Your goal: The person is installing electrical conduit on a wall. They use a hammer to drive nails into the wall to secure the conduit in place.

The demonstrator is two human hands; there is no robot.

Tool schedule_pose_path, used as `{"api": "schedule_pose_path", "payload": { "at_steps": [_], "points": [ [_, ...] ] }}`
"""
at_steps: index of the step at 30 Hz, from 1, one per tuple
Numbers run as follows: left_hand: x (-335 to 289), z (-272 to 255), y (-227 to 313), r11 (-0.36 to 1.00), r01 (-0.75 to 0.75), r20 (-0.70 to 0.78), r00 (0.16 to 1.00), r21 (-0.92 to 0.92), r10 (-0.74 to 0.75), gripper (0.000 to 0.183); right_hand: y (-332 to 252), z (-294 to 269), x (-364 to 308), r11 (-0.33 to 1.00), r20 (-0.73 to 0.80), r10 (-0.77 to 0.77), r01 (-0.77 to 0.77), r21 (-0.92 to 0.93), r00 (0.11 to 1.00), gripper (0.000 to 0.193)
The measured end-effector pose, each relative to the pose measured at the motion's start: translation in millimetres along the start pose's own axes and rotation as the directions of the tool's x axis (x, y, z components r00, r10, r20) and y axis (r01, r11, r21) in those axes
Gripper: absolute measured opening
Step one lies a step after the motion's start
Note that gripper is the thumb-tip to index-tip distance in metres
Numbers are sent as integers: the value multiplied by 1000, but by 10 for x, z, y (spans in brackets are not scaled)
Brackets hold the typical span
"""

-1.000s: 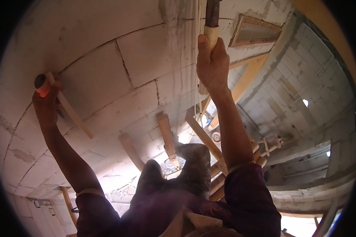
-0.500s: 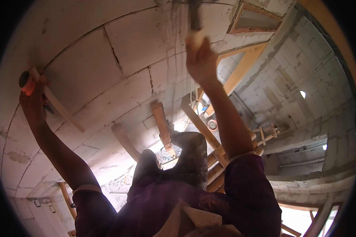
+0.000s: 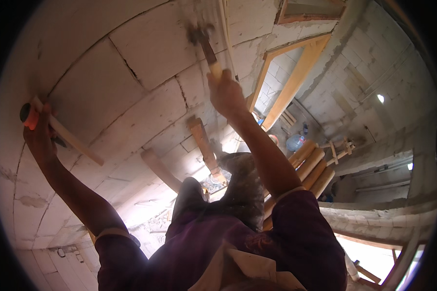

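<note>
A hammer with a pale wooden handle is gripped in my right hand. Its dark head is blurred and lies over the block wall; I cannot tell whether it touches. Far to the left, my left hand is raised at the wall. Its fingers close around a thin, pale wooden strip that slants down to the right, and an orange round object with a black face. The kind of that round object is unclear. A dark pointed piece sticks out beside the same hand.
Two wooden pieces, including a brown beam, stand against the wall below my hands. Stacked round timbers lie to the right by a clear blue plastic bottle. A wooden frame leans at the wall corner, and a window opening is at right.
My right hand and the hammer have moved left and lower in the picture. The left hand keeps its hold near the same spot on the wall. The view has shifted slightly.
</note>
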State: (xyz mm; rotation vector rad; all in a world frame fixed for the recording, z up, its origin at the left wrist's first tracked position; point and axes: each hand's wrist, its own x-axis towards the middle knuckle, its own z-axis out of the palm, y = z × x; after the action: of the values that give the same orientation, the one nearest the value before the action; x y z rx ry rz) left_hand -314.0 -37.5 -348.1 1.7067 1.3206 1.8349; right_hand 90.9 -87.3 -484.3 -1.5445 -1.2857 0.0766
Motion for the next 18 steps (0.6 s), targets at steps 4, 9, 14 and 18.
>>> {"api": "schedule_pose_path", "payload": {
  "at_steps": [4,9,14,18],
  "points": [
    [10,-16,-6,1000,-6,-17,1000,-20,6,32,1,-184,59,998,31,-52,51,26,998,36],
    [2,-174,-20,1000,18,6,1000,-26,-18,32,-388,-210,130,940,-268,-33,121,319,963,38],
    [54,-33,-35,998,4,89,996,-68,2,32,266,40,31,979,150,-87,113,-171,985,30],
    [-45,-93,84,999,13,69,998,-38,-10,31,-325,-353,158,963,-138,-121,150,225,983,39]
  ]
}}
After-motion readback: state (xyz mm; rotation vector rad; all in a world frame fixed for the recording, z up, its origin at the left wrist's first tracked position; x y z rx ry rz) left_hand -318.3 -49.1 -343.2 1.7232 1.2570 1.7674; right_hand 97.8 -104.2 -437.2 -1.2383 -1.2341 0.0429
